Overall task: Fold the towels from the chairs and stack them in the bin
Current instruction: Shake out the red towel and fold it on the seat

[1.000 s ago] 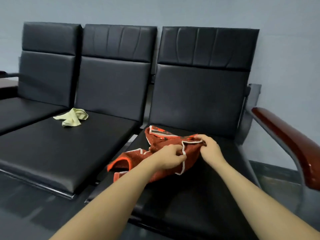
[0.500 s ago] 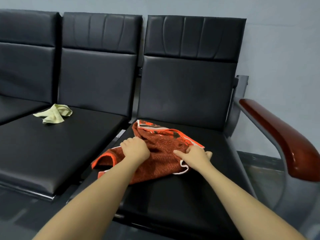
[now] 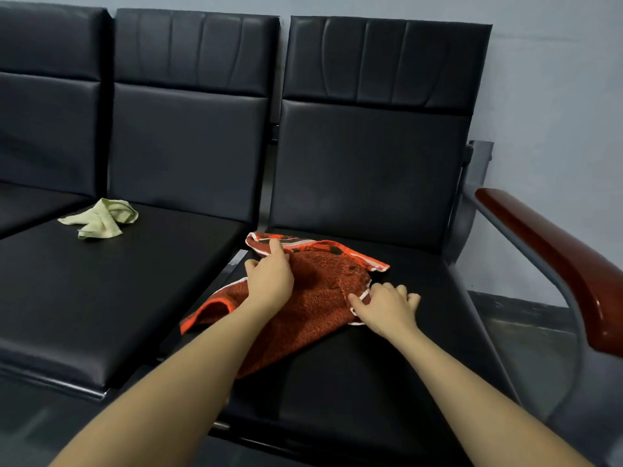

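Observation:
A red-orange towel point(image 3: 313, 305) with a white-edged patterned border lies partly spread on the right chair's black seat point(image 3: 387, 372), one end drooping into the gap on the left. My left hand point(image 3: 269, 274) rests flat on its upper left part, fingers stretched toward the far border. My right hand point(image 3: 384, 303) lies at the towel's right edge, fingers extended, thumb touching the white trim. A crumpled pale green towel point(image 3: 99, 218) sits on the middle chair's seat, far from both hands. No bin is in view.
Three black padded chairs stand in a row against a grey wall. A red-brown wooden armrest point(image 3: 569, 264) on a grey metal frame juts out at the right. The middle seat point(image 3: 111, 291) is bare in front of the green towel.
Both hands let go of the bunched white-trimmed edge and spread the towel down on the seat. My left hand opened and slid toward the far border; my right hand moved to the right edge.

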Action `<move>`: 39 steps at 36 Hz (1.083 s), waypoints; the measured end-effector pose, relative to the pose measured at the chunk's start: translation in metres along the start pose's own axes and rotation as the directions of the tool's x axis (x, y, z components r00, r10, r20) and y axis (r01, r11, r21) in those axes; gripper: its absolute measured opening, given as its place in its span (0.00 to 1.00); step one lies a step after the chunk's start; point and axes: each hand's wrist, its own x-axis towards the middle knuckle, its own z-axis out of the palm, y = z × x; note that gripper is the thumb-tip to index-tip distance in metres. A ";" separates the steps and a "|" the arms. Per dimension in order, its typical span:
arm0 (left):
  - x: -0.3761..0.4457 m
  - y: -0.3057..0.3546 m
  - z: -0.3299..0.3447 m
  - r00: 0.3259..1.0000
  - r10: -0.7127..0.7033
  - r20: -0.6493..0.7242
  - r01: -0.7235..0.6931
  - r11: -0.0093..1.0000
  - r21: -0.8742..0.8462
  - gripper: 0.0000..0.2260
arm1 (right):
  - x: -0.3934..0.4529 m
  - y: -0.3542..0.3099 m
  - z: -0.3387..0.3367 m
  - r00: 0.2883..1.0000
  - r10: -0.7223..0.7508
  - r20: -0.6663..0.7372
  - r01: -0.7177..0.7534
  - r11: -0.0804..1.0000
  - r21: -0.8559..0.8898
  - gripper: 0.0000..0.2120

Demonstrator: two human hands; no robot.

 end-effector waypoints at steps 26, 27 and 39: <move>-0.011 0.046 -0.110 0.961 0.010 -0.277 -0.111 0.930 -0.352 0.16 | -0.026 -0.015 -0.109 0.912 0.268 -0.312 0.068 0.649 0.757 0.10; -0.009 0.050 -0.117 0.954 -0.006 -0.301 -0.110 0.923 -0.368 0.16 | -0.026 -0.017 -0.119 0.900 0.279 -0.334 0.086 0.639 0.765 0.11; 0.017 0.086 -0.180 0.890 0.156 -0.428 -0.221 0.970 -0.106 0.19 | -0.019 -0.020 -0.208 0.757 0.384 -0.529 0.182 0.654 0.735 0.21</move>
